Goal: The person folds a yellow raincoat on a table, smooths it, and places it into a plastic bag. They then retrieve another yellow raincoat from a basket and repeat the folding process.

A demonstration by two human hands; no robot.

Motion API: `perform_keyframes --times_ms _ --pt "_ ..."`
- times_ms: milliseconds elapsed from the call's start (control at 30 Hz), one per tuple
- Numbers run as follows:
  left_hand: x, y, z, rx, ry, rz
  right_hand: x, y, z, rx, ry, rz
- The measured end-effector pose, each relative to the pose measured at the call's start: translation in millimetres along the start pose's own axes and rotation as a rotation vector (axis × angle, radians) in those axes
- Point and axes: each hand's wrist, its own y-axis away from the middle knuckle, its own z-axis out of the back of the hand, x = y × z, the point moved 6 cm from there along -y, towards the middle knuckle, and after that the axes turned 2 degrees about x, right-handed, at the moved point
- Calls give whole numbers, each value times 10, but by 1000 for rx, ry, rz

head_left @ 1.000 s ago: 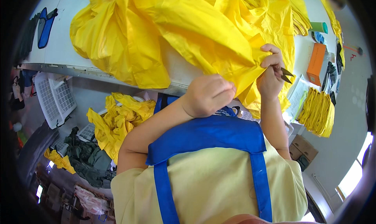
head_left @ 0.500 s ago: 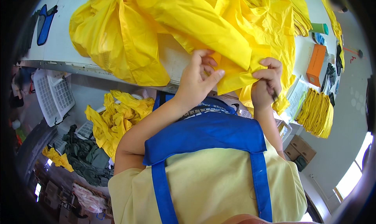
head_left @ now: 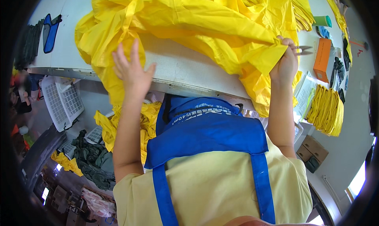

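Note:
A large sheet of thin yellow fabric (head_left: 189, 18), creased and folded, lies across the white table and hangs over its front edge. My left hand (head_left: 133, 70) is open with fingers spread, at the left part of the fabric; whether the fingertips touch it I cannot tell. Further right, my right hand (head_left: 284, 66) is closed on an edge of the fabric and pulls it taut. Metal blades of small thread snips (head_left: 304, 50) stick out from that same hand; their handles are hidden in the palm.
Folded yellow pieces (head_left: 325, 111) lie on the right, near an orange box (head_left: 323, 60) and a green roll (head_left: 323, 21). At left are a blue-edged black piece (head_left: 50, 33) and a white plastic basket (head_left: 61, 101). More yellow cloth (head_left: 148, 119) hangs below the table edge (head_left: 181, 87).
My hands have moved apart: the left went left and opened, the right went up and right with the fabric edge. The snip blades now show clearly.

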Motion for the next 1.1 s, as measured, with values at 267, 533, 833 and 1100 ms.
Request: perform_keyframes --times_ms 267,533,833,1100 --pt "1136 -433 -389 -39 270 40 -209 -763 431 22 250 -214" --pt "1844 166 -521 -198 226 370 494 -1527 4406 -811 904 -70" --pt "2842 897 -720 44 1270 1192 192 -226 1983 -37 431 -139" --pt "3245 5 584 97 929 491 -1405 1639 1465 -117 -681 -473"
